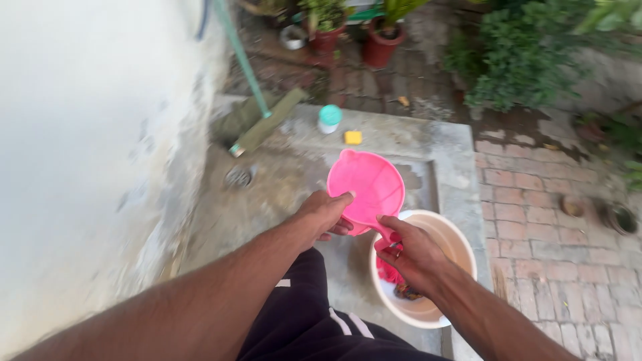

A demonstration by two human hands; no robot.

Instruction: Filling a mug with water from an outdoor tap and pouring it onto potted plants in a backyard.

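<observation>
Head view, looking down over a concrete wash slab (394,137) set against a pale wall (87,147).

Left hand (326,214): closed on the rim of a pink plastic jug (366,187), thumb lying along the near edge, fingers curled under. Right hand (412,251): wrapped around the jug's pink handle (383,238), just below the bowl; a ring shows on one finger. Both hands grip the jug, so neither is free.

The jug is tilted, open mouth facing the camera, its inside looking empty. It is held in the air, above the slab and just over the near-left rim of a cream-coloured bucket (461,251). The bucket stands on the slab, close to its right edge. Inside the bucket, under the right hand, lies something red or pink with a dark patch; cannot tell what it is.

Black trousers with white stripes (314,314) fill the bottom centre, between the two forearms.

Surroundings: a round floor drain (239,176) sits in the slab near the wall. At the far edge of the slab stand a small white container with a teal lid (329,119) and, just beside it, a yellow block (353,137), well apart from the jug. A green pipe (242,63) runs diagonally down to the slab's far-left corner. Red brick paving (548,220) lies to the right; terracotta plant pots (382,41) and green shrubs (528,60) stand beyond.
</observation>
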